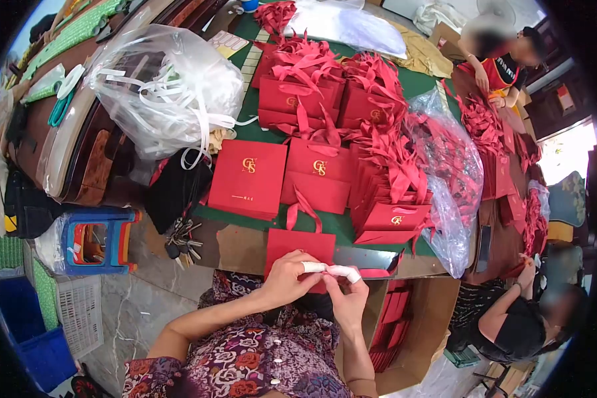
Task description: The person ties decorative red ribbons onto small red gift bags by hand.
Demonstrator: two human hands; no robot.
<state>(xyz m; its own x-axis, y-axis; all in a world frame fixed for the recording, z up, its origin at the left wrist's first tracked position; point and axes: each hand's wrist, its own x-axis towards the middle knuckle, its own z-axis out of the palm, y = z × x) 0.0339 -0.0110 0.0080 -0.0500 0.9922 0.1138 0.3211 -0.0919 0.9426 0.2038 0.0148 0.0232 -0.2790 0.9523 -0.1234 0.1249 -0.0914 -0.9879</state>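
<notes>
My left hand (pixel 290 280) and my right hand (pixel 349 296) meet at the near table edge. Both are closed, fingertips pinched together, and whatever is between them is too small to make out. White wraps cover a finger on each hand. Just behind them a red paper gift bag (pixel 301 244) lies at the edge, its ribbon handle (pixel 301 207) looping up and away. My hands partly cover its lower part. Beyond it are a stack of flat red bags (pixel 248 178) with gold lettering, another red bag (pixel 317 174) and a row of ribboned bags (pixel 392 219).
More ribboned bags (pixel 298 99) stand farther back on the green table. A clear plastic sack (pixel 165 89) holds white ribbons; another plastic bag (pixel 446 152) holds red ribbons. Keys (pixel 183 240) hang at the left edge. An open cardboard box (pixel 421 331) stands below right. Two people sit at right.
</notes>
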